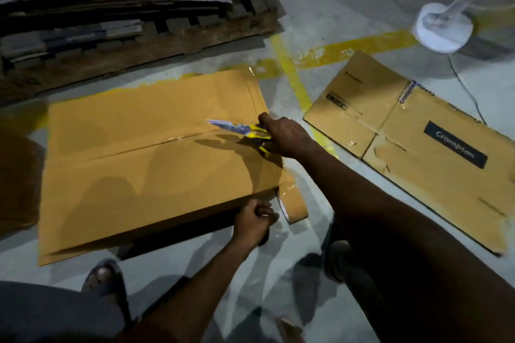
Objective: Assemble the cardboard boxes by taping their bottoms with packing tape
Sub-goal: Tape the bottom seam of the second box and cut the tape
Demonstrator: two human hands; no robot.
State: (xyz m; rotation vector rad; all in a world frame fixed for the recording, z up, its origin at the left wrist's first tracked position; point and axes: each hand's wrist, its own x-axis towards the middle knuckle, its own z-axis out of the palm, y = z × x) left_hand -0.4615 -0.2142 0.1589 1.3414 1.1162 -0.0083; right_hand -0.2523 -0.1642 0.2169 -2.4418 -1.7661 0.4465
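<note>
Brown cardboard box [125,147], big and flat on top, lies on the grey floor [320,8] on the left side. Its bottom flaps are folded shut and face up. A shiny strip of clear tape [172,139] runs along the line where the two flaps meet, so I think the middle is already stuck down. Behind the box sits a dark pile of flat cardboard sheets [111,8], rough at the edges, likely waiting for their turn.

At the near right corner of the box, the left hand [252,220] has its fingers curled tight around a brown round roll of packing tape [295,206]. Glossy tape stretches from the roll up onto the box corner, so the hand seems to pull it tight for cutting.

Just above, over the right end of the box, are metal scissors with yellow handles [239,129], their blades pointing left. The right hand [287,136] grips the handles with its fingers closed round them, likely ready to snip the tape.

Farther right lies a torn flat cardboard sheet with a dark label [418,153], well apart from the box. A white fan with a round base [443,28] stands at the far right top.
</note>
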